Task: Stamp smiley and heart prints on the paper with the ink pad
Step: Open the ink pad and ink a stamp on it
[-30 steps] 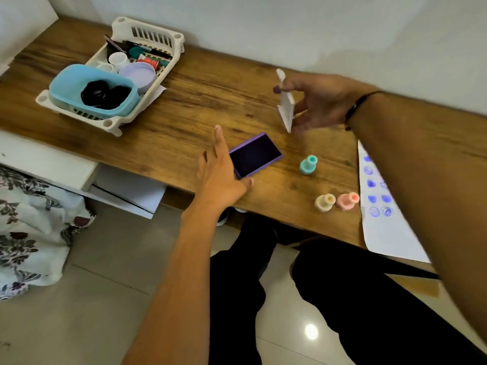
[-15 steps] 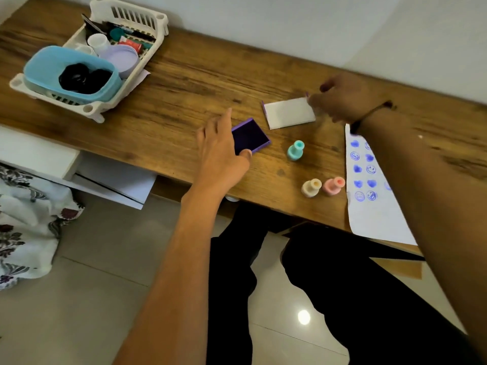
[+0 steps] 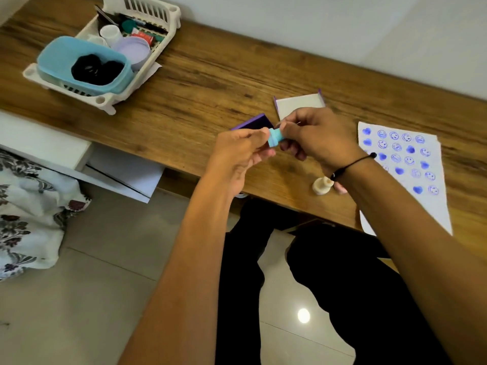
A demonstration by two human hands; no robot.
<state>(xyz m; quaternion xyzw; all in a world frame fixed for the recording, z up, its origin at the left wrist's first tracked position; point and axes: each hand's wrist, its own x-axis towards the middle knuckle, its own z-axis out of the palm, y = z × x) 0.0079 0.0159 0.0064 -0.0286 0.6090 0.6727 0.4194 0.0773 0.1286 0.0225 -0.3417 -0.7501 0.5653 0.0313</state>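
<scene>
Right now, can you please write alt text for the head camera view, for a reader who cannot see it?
Both hands, left hand and right hand, hold a teal stamp above a wooden desk. Behind them lies an open purple ink pad; at right, paper bears blue hearts and smileys.

Wooden desk (image 3: pixel 210 75), white wall (image 3: pixel 316 22), glossy tiled floor (image 3: pixel 92 299), floral fabric (image 3: pixel 29 206)

Two bare forearms with no sleeves reach in from the 6 o'clock edge. The left hand (image 3: pixel 238 154) wears nothing. The right hand (image 3: pixel 320 139) has a thin black cord bracelet (image 3: pixel 351 164) with a small bead at its wrist. Black trousers (image 3: pixel 342 285) cover both legs.
</scene>
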